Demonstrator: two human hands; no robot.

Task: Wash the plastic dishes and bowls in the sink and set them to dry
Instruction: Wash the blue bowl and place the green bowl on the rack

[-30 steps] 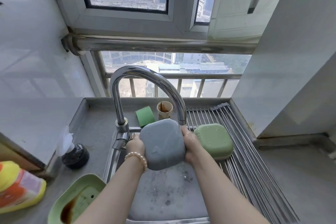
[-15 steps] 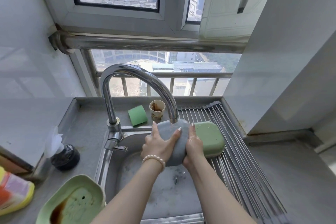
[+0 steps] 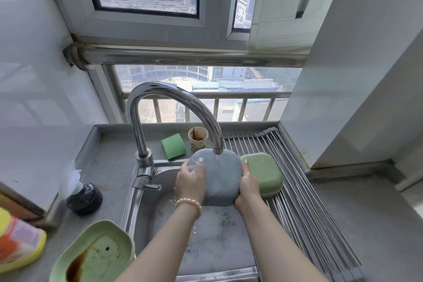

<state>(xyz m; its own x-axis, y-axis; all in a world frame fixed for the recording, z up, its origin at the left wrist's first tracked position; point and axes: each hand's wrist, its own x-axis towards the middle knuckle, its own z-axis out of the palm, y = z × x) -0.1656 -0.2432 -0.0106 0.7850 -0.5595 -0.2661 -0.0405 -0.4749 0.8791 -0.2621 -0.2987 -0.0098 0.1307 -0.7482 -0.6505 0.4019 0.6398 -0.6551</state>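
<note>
I hold a grey plastic bowl [image 3: 220, 176] bottom side toward me, right under the faucet spout [image 3: 218, 150], above the steel sink [image 3: 146, 220]. My left hand [image 3: 191, 179] lies on its left side with fingers spread over the wet surface. My right hand [image 3: 248, 186] grips its right edge. A green bowl [image 3: 263, 173] rests upside down on the drying rack [image 3: 304, 201] just right of my right hand. A dirty light-green dish [image 3: 91, 256] with brown stains sits on the counter at the lower left.
A green sponge [image 3: 173, 145] and a stained paper cup [image 3: 198, 138] stand behind the sink. A dark round holder [image 3: 84, 198] sits left of the faucet. A yellow and orange bottle [image 3: 19, 242] lies at the far left edge. Walls close in on both sides.
The grey bowl was turned edge-on half a second ago and now faces me bottom side again under the spout. My left hand has shifted onto its left face.
</note>
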